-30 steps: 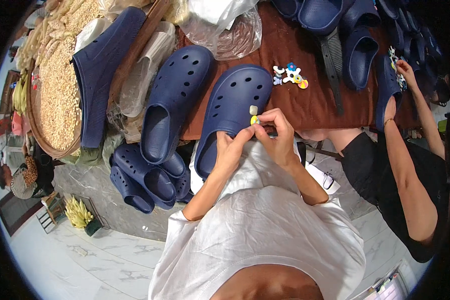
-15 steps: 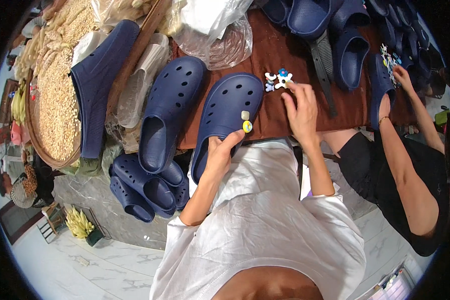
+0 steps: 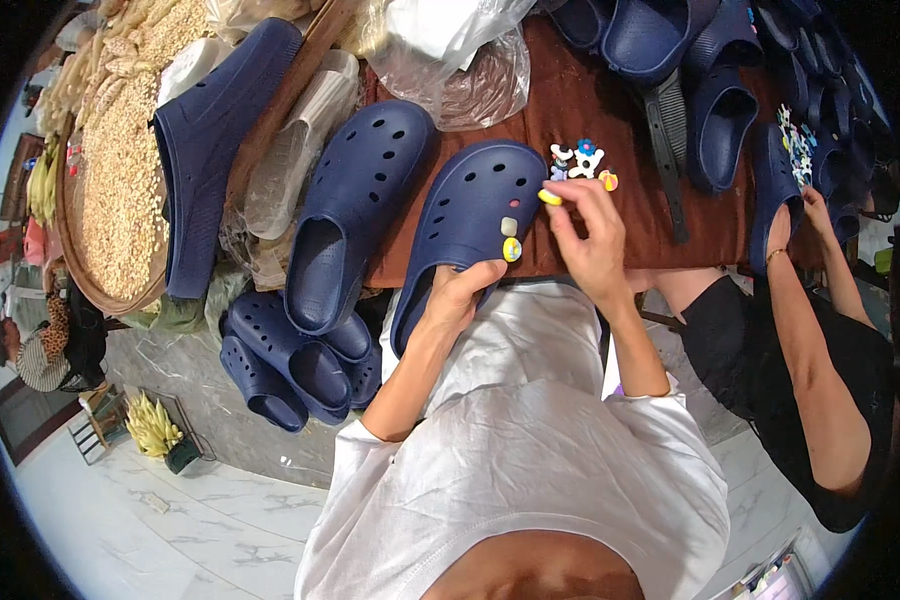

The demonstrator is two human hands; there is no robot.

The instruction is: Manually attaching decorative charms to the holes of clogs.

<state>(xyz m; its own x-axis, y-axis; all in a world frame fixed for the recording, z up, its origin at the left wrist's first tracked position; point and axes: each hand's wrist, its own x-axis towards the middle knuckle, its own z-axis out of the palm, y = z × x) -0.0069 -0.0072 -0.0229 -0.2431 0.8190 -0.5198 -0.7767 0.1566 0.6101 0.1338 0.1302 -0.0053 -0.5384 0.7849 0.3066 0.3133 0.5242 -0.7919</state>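
Clog [image 3: 470, 225], navy and holed, lies toe-up on the brown table [image 3: 620, 110], its heel hanging over the near edge toward the person in the white shirt. The left hand [image 3: 460, 295] grips the clog's side at about 6 o'clock of the shoe, thumb just beside a yellow round charm [image 3: 511, 249] already set in the upper; a pale square charm [image 3: 509, 226] sits just above that at 12 o'clock. The right hand [image 3: 590, 235] hovers at the clog's 3 o'clock edge, its fingertips pinching a small yellow charm [image 3: 550, 197]. A loose heap of charms [image 3: 582, 162] lies on the table at 1 o'clock from the clog, near the right hand. A second clog [image 3: 355, 210] lies just beside at 9 o'clock. Farther at 3 o'clock, a co-worker's hand [image 3: 815, 205] touches another clog [image 3: 775, 185] at the table's edge. More clogs [image 3: 300, 355] are stacked below the table at 8 o'clock.
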